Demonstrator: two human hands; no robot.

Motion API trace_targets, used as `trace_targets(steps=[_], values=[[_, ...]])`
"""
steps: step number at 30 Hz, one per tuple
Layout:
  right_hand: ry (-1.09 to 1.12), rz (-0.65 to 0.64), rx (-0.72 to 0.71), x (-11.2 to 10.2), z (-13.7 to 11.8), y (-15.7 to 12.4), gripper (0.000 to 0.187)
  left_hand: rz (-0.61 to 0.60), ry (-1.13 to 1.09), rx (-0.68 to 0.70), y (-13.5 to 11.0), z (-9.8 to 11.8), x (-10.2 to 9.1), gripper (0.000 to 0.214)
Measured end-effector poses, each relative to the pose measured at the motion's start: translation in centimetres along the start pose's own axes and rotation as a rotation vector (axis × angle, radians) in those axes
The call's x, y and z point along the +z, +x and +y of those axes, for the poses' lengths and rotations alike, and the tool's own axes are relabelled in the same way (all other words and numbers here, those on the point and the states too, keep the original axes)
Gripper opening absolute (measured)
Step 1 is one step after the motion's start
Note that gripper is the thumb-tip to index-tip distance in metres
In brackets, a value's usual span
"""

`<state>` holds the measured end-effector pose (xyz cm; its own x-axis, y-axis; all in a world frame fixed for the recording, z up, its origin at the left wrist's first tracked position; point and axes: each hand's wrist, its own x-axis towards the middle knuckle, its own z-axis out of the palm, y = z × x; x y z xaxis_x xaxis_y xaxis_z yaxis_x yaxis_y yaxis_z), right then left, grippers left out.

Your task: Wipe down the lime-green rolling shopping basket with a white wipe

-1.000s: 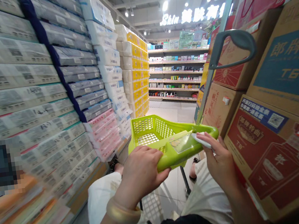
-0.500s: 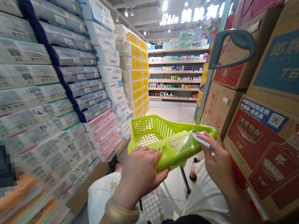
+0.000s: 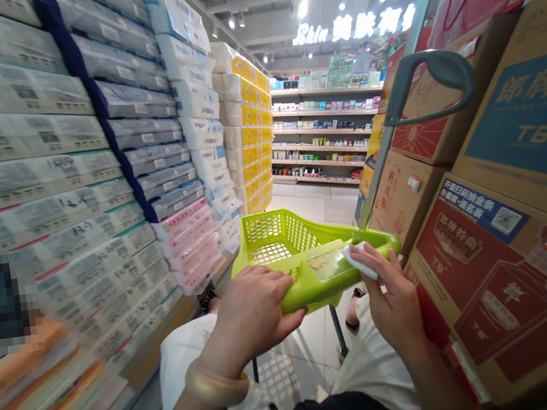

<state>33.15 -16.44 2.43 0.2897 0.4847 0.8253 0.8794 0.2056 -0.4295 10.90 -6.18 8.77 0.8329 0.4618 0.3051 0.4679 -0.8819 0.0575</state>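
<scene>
A lime-green plastic shopping cart point(image 3: 301, 225) with a perforated basket stands in front of me. My left hand point(image 3: 254, 305) is closed around the left end of its thick green handle point(image 3: 335, 291); a gold-coloured bangle point(image 3: 217, 382) sits on that wrist. In my right hand point(image 3: 389, 294) a folded white wipe point(image 3: 362, 262) is pressed under the fingers against the handle's right half. The wipe touches the right edge of a clear panel point(image 3: 326, 264) set in the handle top. The basket's mesh floor shows through its open top.
Packs of tissue paper point(image 3: 32, 136) are stacked high on the left. Liquor cartons point(image 3: 504, 269) rise close on the right, by a metal post with a grey hook-shaped handle point(image 3: 427, 87). Shelves of small goods point(image 3: 324, 131) stand ahead beyond a tiled floor point(image 3: 324, 205).
My right hand has slid the white wipe slightly left along the handle, onto the edge of the clear panel. My left hand keeps its hold, shifted a little left.
</scene>
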Motion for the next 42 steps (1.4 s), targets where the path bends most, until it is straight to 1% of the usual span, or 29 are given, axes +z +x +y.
trace_targets(steps=[2,3,7,9,11,13,15,17,20,21,22,26,27,28,31,33,34,36,38,39,42], values=[[0.018,-0.053,-0.054,0.0,-0.4,0.0,0.026,0.005,-0.008,0.0,-0.1,-0.2,0.0,0.024],[0.019,-0.046,-0.051,0.0,-0.3,0.0,0.026,0.006,-0.013,-0.002,-0.2,-0.3,-0.1,0.025],[-0.035,0.072,0.068,-0.2,0.9,0.5,0.026,-0.004,-0.02,0.0,-0.4,-0.5,-0.2,0.026],[-0.058,0.06,0.068,0.0,0.5,0.5,0.025,-0.005,-0.019,0.003,-0.3,-0.5,-0.2,0.025],[-0.042,-0.011,-0.011,0.3,-0.6,0.2,0.026,0.0,-0.018,0.0,-0.3,-0.4,-0.2,0.025],[0.001,-0.106,-0.13,0.6,-1.9,-0.1,0.029,0.002,-0.015,-0.005,-0.2,-0.4,-0.1,0.025],[0.032,-0.167,-0.204,0.7,-2.4,-0.2,0.032,0.003,-0.015,-0.01,-0.2,-0.4,-0.1,0.025],[0.019,-0.145,-0.176,0.6,-2.0,0.0,0.031,0.004,-0.018,-0.009,-0.2,-0.4,0.0,0.026],[-0.043,-0.033,-0.044,0.3,-1.1,0.4,0.027,0.003,-0.019,-0.003,-0.2,-0.4,0.0,0.027],[-0.055,-0.017,-0.024,0.3,-1.1,0.4,0.026,0.001,-0.018,-0.001,-0.2,-0.4,0.0,0.027],[-0.058,-0.027,-0.027,0.3,-1.2,0.4,0.027,-0.002,-0.018,0.001,-0.2,-0.4,-0.1,0.027],[-0.011,-0.16,-0.148,0.8,-2.5,0.1,0.03,-0.007,-0.016,0.013,-0.2,-0.6,-0.3,0.027],[-0.006,-0.168,-0.154,0.8,-2.6,0.1,0.029,-0.004,-0.014,0.018,-0.2,-0.7,-0.3,0.028],[-0.01,-0.154,-0.139,0.7,-2.4,0.1,0.028,-0.003,-0.012,0.025,-0.3,-0.8,-0.4,0.029],[-0.065,-0.035,-0.031,0.3,-1.1,0.5,0.026,-0.017,-0.003,0.048,-0.3,-1.4,-0.5,0.035],[-0.103,0.015,0.022,0.0,-0.5,0.6,0.026,-0.025,-0.004,0.062,-0.4,-1.9,-0.7,0.039],[-0.115,0.017,0.027,0.0,-0.4,0.6,0.026,-0.028,-0.008,0.067,-0.4,-2.2,-0.7,0.041],[-0.12,-0.019,0.004,-0.1,-0.5,0.4,0.027,-0.025,-0.018,0.072,-0.5,-2.9,-0.8,0.042],[-0.108,-0.06,-0.028,-0.2,-0.8,0.3,0.027,0.005,-0.002,0.039,-0.7,-3.6,-1.0,0.044],[-0.104,-0.063,-0.035,-0.2,-0.8,0.3,0.028,0.034,0.024,0.0,-0.7,-3.8,-1.1,0.047],[-0.123,-0.011,-0.02,-0.4,-0.5,0.6,0.026,0.118,0.103,-0.129,-0.7,-3.7,-1.5,0.061]])
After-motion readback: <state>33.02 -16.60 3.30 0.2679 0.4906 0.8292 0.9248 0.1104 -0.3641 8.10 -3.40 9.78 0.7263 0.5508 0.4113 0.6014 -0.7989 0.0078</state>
